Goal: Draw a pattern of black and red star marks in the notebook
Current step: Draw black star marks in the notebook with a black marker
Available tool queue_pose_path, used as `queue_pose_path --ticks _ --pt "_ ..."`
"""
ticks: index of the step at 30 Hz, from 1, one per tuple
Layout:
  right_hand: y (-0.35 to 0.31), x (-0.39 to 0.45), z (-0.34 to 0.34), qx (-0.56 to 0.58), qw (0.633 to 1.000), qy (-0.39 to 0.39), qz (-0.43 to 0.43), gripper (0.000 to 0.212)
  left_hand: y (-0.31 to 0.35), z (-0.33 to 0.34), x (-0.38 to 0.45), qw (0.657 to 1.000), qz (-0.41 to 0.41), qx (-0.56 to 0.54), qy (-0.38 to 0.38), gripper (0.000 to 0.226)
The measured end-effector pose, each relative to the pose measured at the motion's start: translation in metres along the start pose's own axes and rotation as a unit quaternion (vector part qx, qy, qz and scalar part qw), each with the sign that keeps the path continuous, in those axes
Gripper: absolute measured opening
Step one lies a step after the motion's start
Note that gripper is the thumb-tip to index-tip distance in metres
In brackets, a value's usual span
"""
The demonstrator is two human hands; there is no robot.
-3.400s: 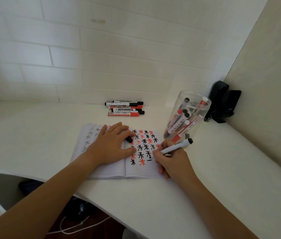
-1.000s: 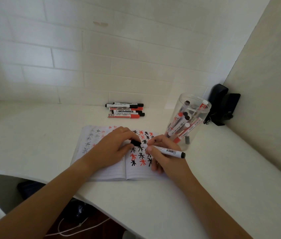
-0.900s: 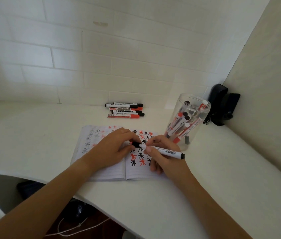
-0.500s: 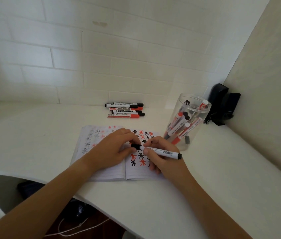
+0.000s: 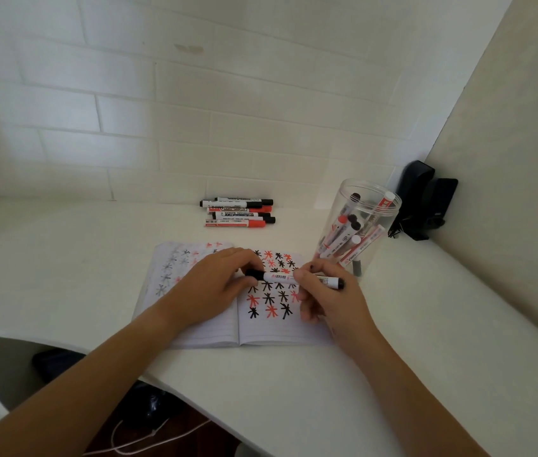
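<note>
Notebook [image 5: 271,334] open on desk [image 5: 63,275]. Marker jar [image 5: 358,225] just right of it, loose markers [image 5: 238,212] behind. Both hands over stars: left hand [image 5: 215,288] pinches cap, right hand [image 5: 330,298] grips black marker [image 5: 277,277]. Vs 3.4 s ago: marker now capped, horizontal.

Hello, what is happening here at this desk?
A person is drawing black and red stars in an open notebook. Several rows already fill the right page. At this moment both hands hold one black marker level above the page: the left hand pinches its cap, and the right hand grips the barrel. More markers lie by the wall and stand in a clear jar.
</note>
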State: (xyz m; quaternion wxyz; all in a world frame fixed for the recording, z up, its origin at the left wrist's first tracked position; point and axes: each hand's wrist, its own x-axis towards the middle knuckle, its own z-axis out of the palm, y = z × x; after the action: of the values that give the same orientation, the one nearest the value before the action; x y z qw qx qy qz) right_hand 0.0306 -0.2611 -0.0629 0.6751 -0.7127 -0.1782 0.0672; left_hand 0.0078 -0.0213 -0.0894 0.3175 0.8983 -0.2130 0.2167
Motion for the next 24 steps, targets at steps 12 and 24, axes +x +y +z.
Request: queue_pose_path --ticks 12,24 --pt "0.009 0.001 0.005 -0.265 0.953 0.032 -0.143 0.015 -0.013 0.009 0.003 0.995 0.024 0.085 0.037 0.047" --pt "0.006 -0.004 0.008 -0.191 0.98 0.009 -0.052 0.019 -0.008 0.009 0.0 0.996 0.04 0.076 0.028 0.044"
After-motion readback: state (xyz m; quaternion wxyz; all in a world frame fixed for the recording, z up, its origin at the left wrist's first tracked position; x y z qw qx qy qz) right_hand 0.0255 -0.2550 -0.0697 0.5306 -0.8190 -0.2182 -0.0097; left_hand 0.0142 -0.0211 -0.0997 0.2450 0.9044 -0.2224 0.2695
